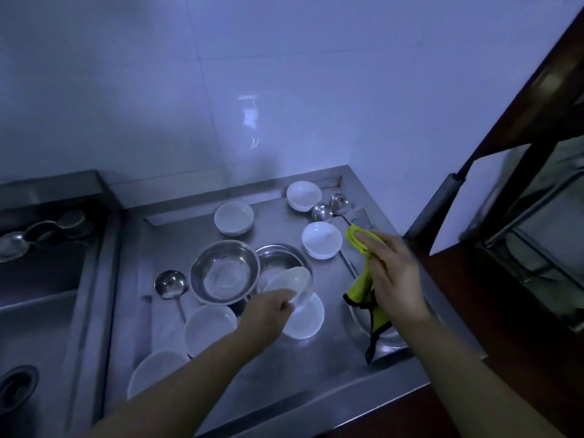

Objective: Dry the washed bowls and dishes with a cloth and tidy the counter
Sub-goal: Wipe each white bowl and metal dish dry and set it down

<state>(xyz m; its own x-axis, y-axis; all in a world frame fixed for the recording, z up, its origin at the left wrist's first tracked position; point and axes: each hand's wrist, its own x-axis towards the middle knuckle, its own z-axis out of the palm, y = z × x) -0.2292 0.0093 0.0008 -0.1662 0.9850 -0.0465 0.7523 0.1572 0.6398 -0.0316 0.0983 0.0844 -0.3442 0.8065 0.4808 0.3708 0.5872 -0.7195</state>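
Pinching a glossy white bowl [292,287] with our left hand [268,306], we grip soft yellow cloth [363,273] with our right hand [392,273]; two round steel bowls [224,271] sit nearby.

At lower centre of the frame, the left hand [268,308] pinches the rim of a tilted white bowl [290,287], lifted above another white bowl [305,320] on the steel counter [316,374]. To the right, the right hand [392,273] grips a yellow-green cloth [360,289] with dark edging, whose end hangs down toward the counter. Two steel bowls [224,273] sit side by side at centre, with a ladle [170,286] to their left. More white bowls stand toward the upper centre [234,218] and lower left [208,330]. A sink [38,311] fills the left edge.
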